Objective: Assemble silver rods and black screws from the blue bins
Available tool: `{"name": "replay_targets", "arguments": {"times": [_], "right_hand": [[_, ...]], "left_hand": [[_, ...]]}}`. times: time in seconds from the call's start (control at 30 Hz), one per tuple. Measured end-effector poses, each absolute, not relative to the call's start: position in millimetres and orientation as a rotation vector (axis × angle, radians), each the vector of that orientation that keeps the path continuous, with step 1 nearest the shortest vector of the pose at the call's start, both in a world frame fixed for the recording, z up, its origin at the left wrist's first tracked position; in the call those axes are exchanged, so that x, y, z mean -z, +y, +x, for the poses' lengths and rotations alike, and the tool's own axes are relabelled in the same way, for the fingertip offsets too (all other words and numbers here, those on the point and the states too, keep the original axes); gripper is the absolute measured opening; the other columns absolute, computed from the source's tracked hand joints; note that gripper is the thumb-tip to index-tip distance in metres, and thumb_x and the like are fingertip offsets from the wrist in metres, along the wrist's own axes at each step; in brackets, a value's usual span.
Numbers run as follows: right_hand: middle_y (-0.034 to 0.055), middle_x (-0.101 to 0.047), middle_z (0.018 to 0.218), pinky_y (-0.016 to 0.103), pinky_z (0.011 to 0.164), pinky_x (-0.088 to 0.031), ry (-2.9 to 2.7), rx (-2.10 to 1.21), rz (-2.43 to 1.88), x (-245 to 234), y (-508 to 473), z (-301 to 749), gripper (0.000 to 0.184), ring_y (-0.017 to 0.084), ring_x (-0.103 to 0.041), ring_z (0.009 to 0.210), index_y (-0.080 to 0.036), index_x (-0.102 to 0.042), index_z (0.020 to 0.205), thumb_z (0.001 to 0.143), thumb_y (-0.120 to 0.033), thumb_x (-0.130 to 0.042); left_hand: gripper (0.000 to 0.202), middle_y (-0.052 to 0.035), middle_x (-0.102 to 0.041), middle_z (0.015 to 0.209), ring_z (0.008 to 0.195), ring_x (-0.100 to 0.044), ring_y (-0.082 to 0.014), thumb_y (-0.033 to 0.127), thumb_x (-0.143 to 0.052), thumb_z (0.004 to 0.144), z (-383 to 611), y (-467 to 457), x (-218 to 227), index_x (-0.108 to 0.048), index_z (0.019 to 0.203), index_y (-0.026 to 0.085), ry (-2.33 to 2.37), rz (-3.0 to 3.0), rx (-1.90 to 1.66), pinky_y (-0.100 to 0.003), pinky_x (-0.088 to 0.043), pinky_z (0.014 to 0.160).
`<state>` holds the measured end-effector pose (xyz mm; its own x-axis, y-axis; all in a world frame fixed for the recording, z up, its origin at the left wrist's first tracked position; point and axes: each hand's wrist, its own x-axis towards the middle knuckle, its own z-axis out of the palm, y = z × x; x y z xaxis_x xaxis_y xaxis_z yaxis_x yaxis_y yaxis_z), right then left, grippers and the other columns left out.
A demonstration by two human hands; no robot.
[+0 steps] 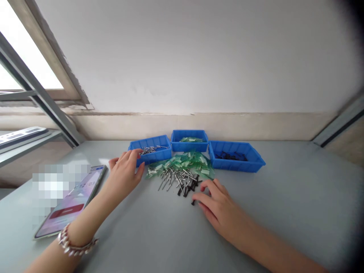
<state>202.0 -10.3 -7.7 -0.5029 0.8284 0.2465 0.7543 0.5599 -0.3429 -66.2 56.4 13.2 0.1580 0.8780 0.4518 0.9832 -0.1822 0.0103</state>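
A mixed pile lies on the grey table: green plastic pieces (187,162), silver nails (173,177) and black screws (189,186). Behind it stand three blue trays: the left tray (159,154) holds silver nails, the middle tray (190,145) holds green pieces, the right tray (241,164) holds black screws. My left hand (125,175) hovers at the left tray's front edge, fingers curved and apart, holding nothing I can see. My right hand (217,204) rests on the table beside the black screws, fingertips touching one small black screw (193,202).
A phone (72,203) with a lit screen lies on the table at the left, next to my left forearm. A bracelet is on my left wrist. A wall rises just behind the trays. A window frame and a shelf are at the far left.
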Motion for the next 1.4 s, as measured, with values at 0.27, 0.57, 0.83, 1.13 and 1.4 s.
{"name": "replay_targets", "arguments": {"times": [0.27,0.57,0.83,1.13,1.4], "right_hand": [[0.0089,-0.05,0.096,0.04,0.073,-0.048,-2.389,-0.232,-1.286,11.7,-7.6,205.0,0.022,0.022,-0.048,0.087,-0.021,-0.063,0.083,0.08,-0.004,-0.048],[0.0081,-0.05,0.096,0.04,0.076,-0.048,-2.381,-0.316,-1.359,9.2,-6.6,204.1,0.015,0.022,-0.05,0.09,-0.017,-0.059,0.077,0.079,-0.004,-0.054],[0.0073,-0.049,0.095,0.04,0.081,-0.047,-2.309,-0.372,-1.269,7.6,-9.6,201.4,0.015,0.021,-0.05,0.091,-0.016,-0.055,0.081,0.082,-0.002,-0.049],[0.008,-0.049,0.094,0.04,0.081,-0.046,-2.309,-0.392,-1.159,7.4,-14.5,196.7,0.017,0.022,-0.049,0.092,-0.016,-0.055,0.082,0.08,0.0,-0.049],[0.0082,-0.048,0.099,0.041,0.085,-0.045,-2.291,-0.465,-1.135,4.3,-14.7,198.8,0.022,0.022,-0.048,0.097,-0.016,-0.054,0.095,0.079,-0.002,-0.05]], "left_hand": [[0.035,-0.0142,-0.057,0.114,0.106,-0.049,-0.0297,0.031,-0.038,0.087,-70.9,59.3,-4.5,-0.041,0.119,0.016,-1.829,-2.133,0.469,-0.046,-0.031,0.086],[0.026,-0.011,-0.054,0.111,0.098,-0.048,-0.0287,0.029,-0.041,0.087,-53.1,47.4,-15.7,-0.047,0.11,0.018,-1.664,-2.176,0.599,-0.042,-0.035,0.077],[0.02,-0.0095,-0.05,0.113,0.099,-0.044,-0.0267,0.025,-0.047,0.086,-3.7,-2.9,-10.4,-0.051,0.105,0.022,-1.263,-2.839,0.54,-0.041,-0.034,0.08],[0.012,-0.0056,-0.054,0.1,0.088,-0.046,-0.0232,0.025,-0.045,0.089,3.7,-9.3,-2.7,-0.055,0.094,0.021,-1.252,-2.962,0.511,-0.038,-0.032,0.075],[0.016,-0.0065,-0.053,0.103,0.089,-0.047,-0.0218,0.02,-0.041,0.091,3.4,-9.7,-4.7,-0.056,0.089,0.02,-1.216,-2.936,0.648,-0.038,-0.031,0.076]]}}
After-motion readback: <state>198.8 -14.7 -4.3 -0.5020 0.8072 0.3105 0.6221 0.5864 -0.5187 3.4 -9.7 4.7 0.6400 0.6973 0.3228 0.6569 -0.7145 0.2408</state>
